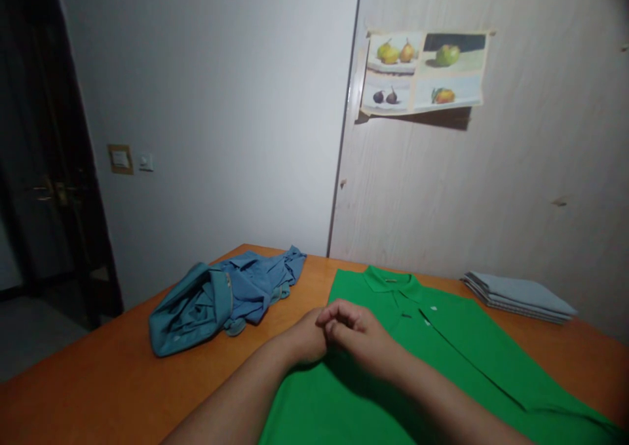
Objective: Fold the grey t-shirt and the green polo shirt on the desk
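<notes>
A green polo shirt (pixel 344 406) lies spread on the orange table, its collar towards the wall and one long sleeve folded down over the front. My left hand (pixel 310 337) is over the shirt's left edge, with its fingers hidden from view. Crossing in front of it, my right hand (pixel 361 333) is loosely closed, fingers curled in and tips against the back of my left hand. Nothing shows between the right thumb and fingers.
A crumpled blue garment (pixel 253 284) spills from a teal fabric bag or bin (pixel 189 340) on the left. Folded grey cloth (pixel 521 294) lies back right. The orange table (pixel 108 379) meets the wall, where fruit pictures (pixel 417 71) hang. A dark door (pixel 63 137) stands far left.
</notes>
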Demonstrator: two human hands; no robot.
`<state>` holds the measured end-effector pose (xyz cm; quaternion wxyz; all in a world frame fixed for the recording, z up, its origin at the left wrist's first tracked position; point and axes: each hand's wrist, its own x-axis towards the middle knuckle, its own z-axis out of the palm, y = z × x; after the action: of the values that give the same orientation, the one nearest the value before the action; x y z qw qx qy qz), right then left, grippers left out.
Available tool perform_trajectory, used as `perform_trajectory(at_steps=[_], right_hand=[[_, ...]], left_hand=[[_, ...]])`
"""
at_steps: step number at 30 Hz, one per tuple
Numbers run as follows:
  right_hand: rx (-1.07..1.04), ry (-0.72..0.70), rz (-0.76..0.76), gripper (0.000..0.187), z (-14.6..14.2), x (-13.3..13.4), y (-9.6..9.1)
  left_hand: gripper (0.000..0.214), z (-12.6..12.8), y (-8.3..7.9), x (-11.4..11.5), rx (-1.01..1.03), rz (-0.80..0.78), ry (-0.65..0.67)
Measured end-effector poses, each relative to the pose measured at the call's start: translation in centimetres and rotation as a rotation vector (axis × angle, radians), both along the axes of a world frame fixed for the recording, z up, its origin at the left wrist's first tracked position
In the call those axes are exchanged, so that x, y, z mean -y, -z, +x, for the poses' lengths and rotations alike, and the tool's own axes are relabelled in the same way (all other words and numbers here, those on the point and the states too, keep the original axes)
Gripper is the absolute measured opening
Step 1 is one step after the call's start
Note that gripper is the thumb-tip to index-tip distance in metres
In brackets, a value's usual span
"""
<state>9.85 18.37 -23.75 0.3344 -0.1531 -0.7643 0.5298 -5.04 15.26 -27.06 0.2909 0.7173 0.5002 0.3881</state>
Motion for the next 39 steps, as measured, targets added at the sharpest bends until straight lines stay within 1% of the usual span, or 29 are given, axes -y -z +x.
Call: perform_trajectory(at_steps=[2,4,5,7,9,11,13,15,19,22,23,25,28,31,33,35,37,39], right_hand=[[0.028,-0.036,0.125,0.019,0.2,0.1,0.0],[0.044,-0.059,0.188,0.022,0.4,0.0,-0.1],[0.056,-0.068,0.181,0.022,0.4,-0.1,-0.1],[0.080,-0.082,0.090,0.020,0.5,-0.3,0.0],[0.087,-0.092,-0.033,0.018,0.4,-0.5,0.0],[0.072,-0.093,-0.117,0.017,0.3,-0.6,0.0],[0.057,-0.097,-0.142,0.017,0.3,-0.5,0.0],[0.056,-0.105,-0.134,0.018,0.3,-0.5,0.1],[0.073,-0.129,-0.099,0.015,0.3,-0.8,0.5],[0.035,-0.113,-0.161,0.007,0.0,-1.1,0.9],[0.014,-0.088,-0.183,0.007,-0.1,-1.3,1.0],[-0.026,0.007,-0.212,0.015,-0.3,-1.8,1.0],[-0.076,0.220,-0.255,0.028,0.0,-3.1,0.8],[-0.156,0.425,-0.371,0.034,0.8,-4.8,0.5],[-0.216,0.519,-0.463,0.032,1.4,-5.9,0.5],[-0.253,0.571,-0.539,0.026,1.9,-6.7,0.5],[-0.262,0.595,-0.595,0.017,2.0,-7.1,0.7],[-0.244,0.585,-0.619,0.011,1.8,-7.2,1.0]], left_hand=[[0.026,-0.1,0.1,0.0,-0.019,0.031,-0.005],[0.029,-0.2,0.2,0.0,-0.044,0.089,0.012],[0.030,-0.3,0.2,-0.1,-0.053,0.107,0.029],[0.032,-0.3,0.3,-0.2,-0.057,0.106,0.046],[0.035,-0.1,0.2,-0.2,-0.038,0.066,0.022],[0.035,0.1,-0.1,0.0,-0.002,0.030,-0.012],[0.031,0.3,-0.4,0.2,0.021,-0.003,-0.029],[0.025,0.4,-0.6,0.4,0.026,-0.023,-0.038],[0.031,0.4,-0.4,0.3,0.020,0.017,0.006],[0.031,0.3,0.0,-0.1,0.051,0.007,0.010],[0.030,0.3,0.1,-0.3,0.057,0.001,0.003],[0.026,0.3,0.1,-0.4,0.053,-0.003,-0.007],[0.019,0.1,0.0,-0.4,0.026,-0.020,-0.068],[0.012,0.0,-0.1,-0.4,0.004,-0.067,-0.166],[0.011,-0.2,-0.1,-0.6,0.011,-0.047,-0.217],[0.009,-0.6,0.0,-0.9,0.018,0.003,-0.275],[0.008,-1.1,0.2,-1.3,-0.008,0.050,-0.358],[0.007,-1.7,0.3,-1.6,-0.051,0.087,-0.430]])
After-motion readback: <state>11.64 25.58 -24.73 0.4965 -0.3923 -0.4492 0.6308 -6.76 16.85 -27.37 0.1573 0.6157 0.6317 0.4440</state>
